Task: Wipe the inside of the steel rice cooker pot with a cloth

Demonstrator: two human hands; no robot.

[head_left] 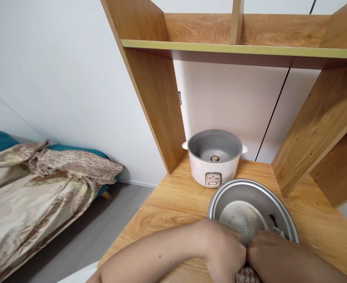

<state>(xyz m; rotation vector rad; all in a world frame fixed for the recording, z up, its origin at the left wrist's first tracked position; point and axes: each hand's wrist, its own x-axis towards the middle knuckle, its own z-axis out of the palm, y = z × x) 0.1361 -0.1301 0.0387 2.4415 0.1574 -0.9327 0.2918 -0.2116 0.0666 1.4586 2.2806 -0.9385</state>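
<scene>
My left hand (225, 245) is closed in a fist over the near rim of a round metal inner pot (247, 214). Pressed against it, knuckle to knuckle, is my right hand (269, 255), also closed. What the fingers grip is hidden behind the backs of both hands. Just past my right hand, a small whitish, crumpled piece with a dark red strip (274, 221) shows inside the pot. Below the hands, a bit of brown-and-white patterned cloth (247, 275) is visible. Behind the pot stands a white rice cooker body (215, 165), lidless, its heating plate bare.
The pot and cooker stand on a wooden desk (161, 208) under a wooden shelf (238, 49) with upright side panels. To the left, a low couch or bed (58, 184) carries a patterned cover, with grey floor (108, 220) between it and the desk.
</scene>
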